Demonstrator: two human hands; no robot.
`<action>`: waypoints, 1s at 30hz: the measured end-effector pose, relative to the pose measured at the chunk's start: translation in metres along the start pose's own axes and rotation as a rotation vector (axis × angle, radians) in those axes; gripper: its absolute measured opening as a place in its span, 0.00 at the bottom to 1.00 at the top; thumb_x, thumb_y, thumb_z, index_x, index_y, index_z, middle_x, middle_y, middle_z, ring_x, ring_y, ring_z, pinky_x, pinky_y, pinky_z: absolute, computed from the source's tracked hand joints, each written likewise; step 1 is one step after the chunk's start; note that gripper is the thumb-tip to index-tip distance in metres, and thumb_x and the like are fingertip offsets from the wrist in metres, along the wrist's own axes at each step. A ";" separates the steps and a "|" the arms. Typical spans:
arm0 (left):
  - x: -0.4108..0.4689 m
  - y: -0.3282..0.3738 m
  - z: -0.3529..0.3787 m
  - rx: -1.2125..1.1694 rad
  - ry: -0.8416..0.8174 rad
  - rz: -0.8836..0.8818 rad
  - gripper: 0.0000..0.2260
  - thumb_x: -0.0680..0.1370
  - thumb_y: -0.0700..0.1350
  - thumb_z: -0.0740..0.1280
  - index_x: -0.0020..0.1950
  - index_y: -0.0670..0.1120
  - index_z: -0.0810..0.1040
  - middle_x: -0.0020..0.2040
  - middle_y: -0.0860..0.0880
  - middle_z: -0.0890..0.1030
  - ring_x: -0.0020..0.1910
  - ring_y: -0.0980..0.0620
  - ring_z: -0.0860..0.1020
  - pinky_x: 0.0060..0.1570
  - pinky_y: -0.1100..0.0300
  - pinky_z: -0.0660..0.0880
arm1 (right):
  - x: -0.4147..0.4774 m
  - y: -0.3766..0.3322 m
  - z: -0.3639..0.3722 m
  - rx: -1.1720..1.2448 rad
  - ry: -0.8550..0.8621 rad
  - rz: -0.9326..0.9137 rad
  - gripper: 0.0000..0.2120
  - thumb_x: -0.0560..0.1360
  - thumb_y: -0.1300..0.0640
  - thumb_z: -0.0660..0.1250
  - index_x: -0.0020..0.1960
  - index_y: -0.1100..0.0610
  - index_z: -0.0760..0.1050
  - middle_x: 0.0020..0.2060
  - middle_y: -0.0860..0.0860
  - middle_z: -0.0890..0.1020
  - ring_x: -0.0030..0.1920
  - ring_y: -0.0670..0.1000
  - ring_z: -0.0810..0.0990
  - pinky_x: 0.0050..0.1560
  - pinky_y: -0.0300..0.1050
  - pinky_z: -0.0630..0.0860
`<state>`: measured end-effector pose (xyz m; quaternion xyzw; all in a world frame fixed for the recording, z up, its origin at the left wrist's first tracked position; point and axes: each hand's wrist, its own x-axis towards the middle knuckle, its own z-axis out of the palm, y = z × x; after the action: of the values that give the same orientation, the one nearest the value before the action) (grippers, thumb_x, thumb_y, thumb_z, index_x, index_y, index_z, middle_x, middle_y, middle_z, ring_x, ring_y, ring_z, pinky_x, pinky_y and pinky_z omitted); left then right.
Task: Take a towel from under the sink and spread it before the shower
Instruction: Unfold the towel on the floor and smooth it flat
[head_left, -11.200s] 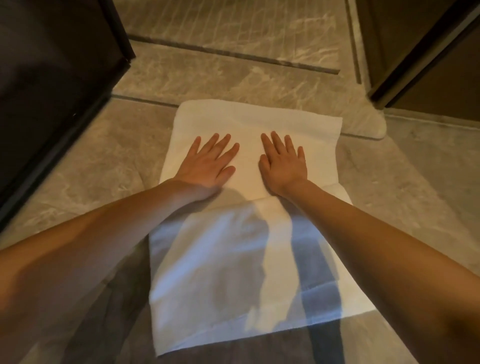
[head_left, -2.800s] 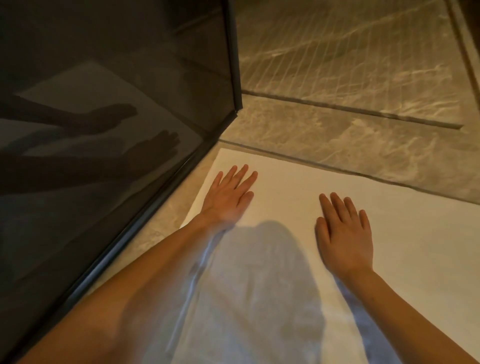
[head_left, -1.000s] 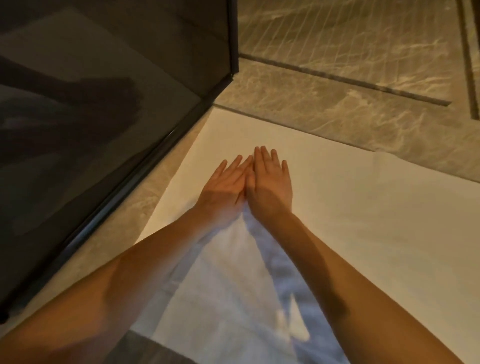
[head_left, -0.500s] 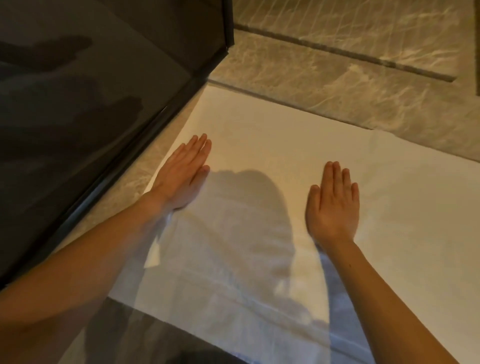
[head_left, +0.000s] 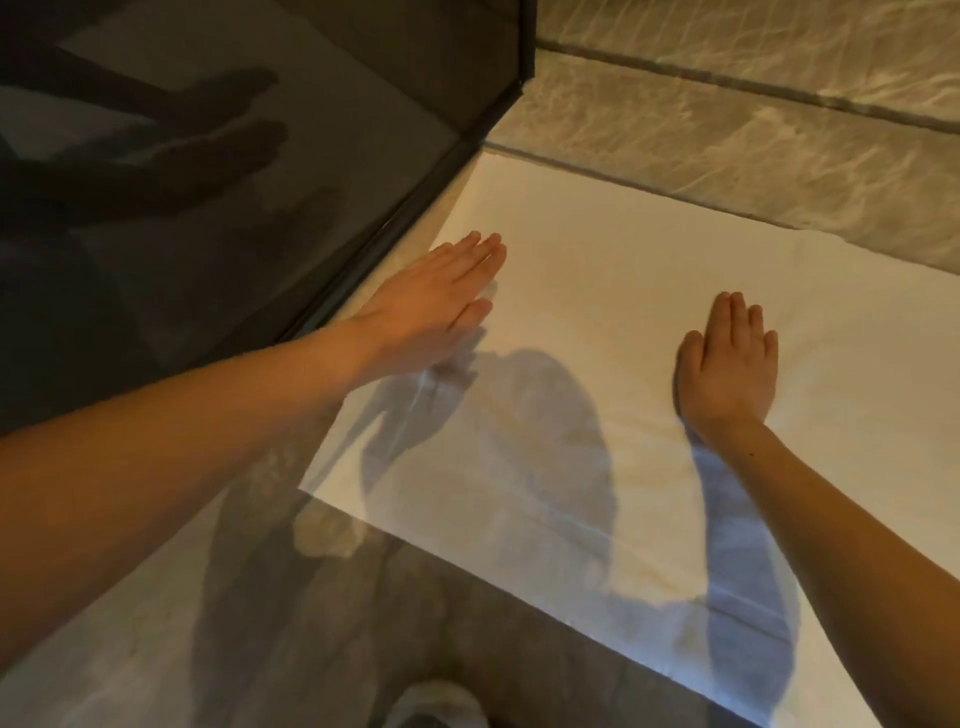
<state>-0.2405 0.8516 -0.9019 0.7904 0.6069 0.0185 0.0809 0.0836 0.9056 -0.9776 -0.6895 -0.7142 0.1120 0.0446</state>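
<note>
At far left, a dark glass panel (head_left: 218, 171) in a black frame runs diagonally along the floor (head_left: 727, 119), carrying a dim reflection of your arms. Just beside its lower rail, your left hand (head_left: 436, 296) lies over the left edge of the towel (head_left: 597, 291), fingers straight and together, holding nothing; motion blur leaves it unclear whether the palm is pressed down or skimming just above the cloth. The white towel is spread flat on the marbled stone floor, its far edge lined up along a dark seam in the tiles and its left corner close to the foot of the glass. Your shadow falls across its middle. Farther right, well apart from the other, your right hand (head_left: 727, 364) rests palm-down on the towel, fingers together and flat, gripping nothing.
</note>
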 end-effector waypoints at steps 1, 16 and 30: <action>-0.007 -0.003 -0.008 0.007 0.021 0.014 0.27 0.83 0.54 0.47 0.80 0.44 0.50 0.80 0.48 0.50 0.79 0.51 0.48 0.72 0.67 0.36 | 0.000 -0.002 0.000 0.010 0.006 0.011 0.27 0.83 0.52 0.46 0.79 0.62 0.50 0.79 0.57 0.54 0.79 0.57 0.51 0.77 0.55 0.48; -0.019 0.034 0.094 -0.066 -0.012 -0.017 0.25 0.83 0.51 0.48 0.78 0.41 0.54 0.79 0.43 0.58 0.78 0.50 0.51 0.77 0.52 0.48 | -0.036 -0.171 0.047 0.180 -0.042 -0.165 0.27 0.83 0.50 0.45 0.80 0.57 0.51 0.79 0.52 0.54 0.79 0.52 0.47 0.78 0.49 0.43; -0.057 -0.034 0.091 -0.059 0.046 -0.019 0.26 0.83 0.49 0.49 0.79 0.39 0.52 0.80 0.42 0.54 0.79 0.47 0.51 0.77 0.50 0.50 | -0.070 -0.022 0.032 -0.044 0.017 0.006 0.30 0.82 0.44 0.43 0.80 0.56 0.45 0.80 0.53 0.50 0.79 0.53 0.46 0.78 0.52 0.44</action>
<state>-0.2764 0.7956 -0.9929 0.7811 0.6155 0.0539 0.0903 0.0587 0.8328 -0.9976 -0.6933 -0.7140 0.0908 0.0352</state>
